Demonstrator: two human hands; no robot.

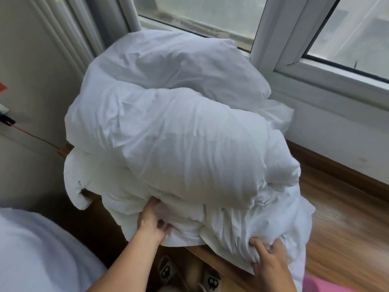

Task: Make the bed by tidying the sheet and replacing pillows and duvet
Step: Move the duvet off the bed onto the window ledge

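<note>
Duvet [179,133] is white cloth, matt, puffy and heavily creased. Under its near edge runs a strip of smooth brown wooden surface [219,261]. The floor [347,239] is wood-grain boards with a soft sheen. The window frame [273,39] is smooth, white and faintly glossy. The sheet [31,249] is matt white fabric.

light: soft daylight from window [200,15] at 12–2 o'clock | shadows: dim pocket beneath duvet [179,133] at 7 o'clock | blur: floor [347,228] at 4 o'clock smeared, perhaps motion | distortion: straight lines bow near edges
</note>
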